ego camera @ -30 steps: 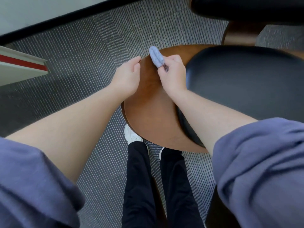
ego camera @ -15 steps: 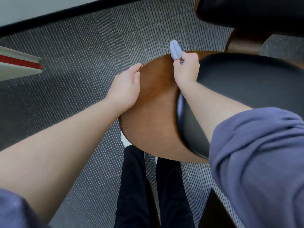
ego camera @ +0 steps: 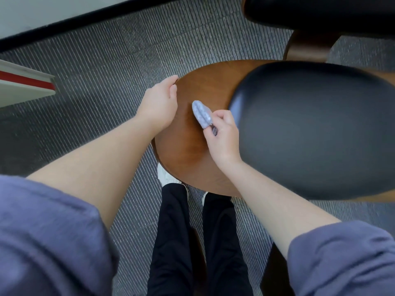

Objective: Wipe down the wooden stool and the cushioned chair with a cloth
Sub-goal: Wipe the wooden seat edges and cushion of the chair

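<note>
Head view: a round wooden seat [ego camera: 181, 150] fills the centre of the frame, and a black cushion [ego camera: 310, 129] covers its right part. The bare wood forms a crescent along the left side, between the seat's rim and the cushion's edge.

The left hand [ego camera: 159, 105] grips the rim at the upper left of that crescent. Its fingers curl over the edge and the thumb lies on top of the wood.

The right hand [ego camera: 224, 137] sits mid-crescent, just beside the cushion's left edge. Its fingers are curled round a small grey-blue cloth [ego camera: 202, 114]. The cloth sticks out up and to the left of the hand and lies against the wood, in the narrow gap between the two hands.

Below the right hand the wood runs bare to the rim at lower centre. There a white shoe [ego camera: 164, 176] and black trouser legs [ego camera: 173, 231] stand just beside it.

Ribbed grey carpet [ego camera: 96, 67] lies open to the left of the seat and above it. It reaches a black baseboard [ego camera: 64, 24] at the upper left, and a white-and-red panel [ego camera: 23, 84] enters at the left edge.

A second dark cushioned seat [ego camera: 320, 11] sits at the upper right, near the first.
</note>
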Available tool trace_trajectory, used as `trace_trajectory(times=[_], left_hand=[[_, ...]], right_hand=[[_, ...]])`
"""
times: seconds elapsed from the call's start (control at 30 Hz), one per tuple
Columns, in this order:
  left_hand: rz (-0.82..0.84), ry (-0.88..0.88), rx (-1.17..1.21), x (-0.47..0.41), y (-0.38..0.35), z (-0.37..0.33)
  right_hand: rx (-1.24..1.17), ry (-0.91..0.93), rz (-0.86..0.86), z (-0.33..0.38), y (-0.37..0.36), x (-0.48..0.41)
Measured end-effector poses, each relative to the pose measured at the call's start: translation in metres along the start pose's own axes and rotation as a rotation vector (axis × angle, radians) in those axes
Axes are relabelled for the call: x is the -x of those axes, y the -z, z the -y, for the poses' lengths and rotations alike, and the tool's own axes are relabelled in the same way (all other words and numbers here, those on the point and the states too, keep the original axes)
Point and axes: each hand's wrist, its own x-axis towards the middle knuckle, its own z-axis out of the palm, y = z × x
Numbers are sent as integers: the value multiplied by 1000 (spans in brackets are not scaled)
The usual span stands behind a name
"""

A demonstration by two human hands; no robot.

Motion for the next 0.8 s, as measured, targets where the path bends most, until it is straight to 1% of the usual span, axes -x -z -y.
trace_trajectory(times=[0.23,0.43,0.6,0.8], left_hand=[[-49,-24,-76,1,-5,2],[-94,-45,-122,3,-6,2],[-157,-74,-258,6,-8,0],[-160,-71,-308,8,-8,-2]], right_hand=[[11,120,169,-23,25,47],[35,192,260,-46,40,74],[62,218,358,-66,56,85],[197,288,502,-96,80,102]])
